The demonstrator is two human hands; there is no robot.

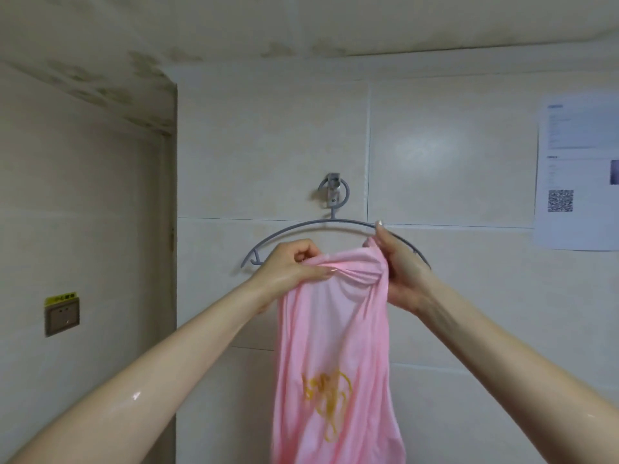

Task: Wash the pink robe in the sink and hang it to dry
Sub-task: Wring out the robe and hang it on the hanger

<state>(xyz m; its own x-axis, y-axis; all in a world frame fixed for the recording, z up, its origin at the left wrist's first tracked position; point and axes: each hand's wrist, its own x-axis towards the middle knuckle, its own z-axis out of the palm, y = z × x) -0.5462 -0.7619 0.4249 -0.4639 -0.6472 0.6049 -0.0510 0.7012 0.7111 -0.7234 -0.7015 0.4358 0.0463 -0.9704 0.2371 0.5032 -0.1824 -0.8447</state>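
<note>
Far left, I see a wall socket (62,316) with a yellow label on pale tile. My left hand (291,266), on a wet, shiny forearm, has its fingers curled, pinching the top hem of the pink robe (335,329). The robe hangs straight down between both hands, in front of the wall, with a yellow print low on it. Just behind its top edge, a grey hanger (291,229) hangs from a metal wall hook (333,192). My right hand (402,272) grips the robe's bunched right corner against the hanger's right arm. Far right is a paper notice (576,175) with a QR code. I judge the cloth thin, limp, clingy and water-heavy, so it is best held at the shoulder seams.
</note>
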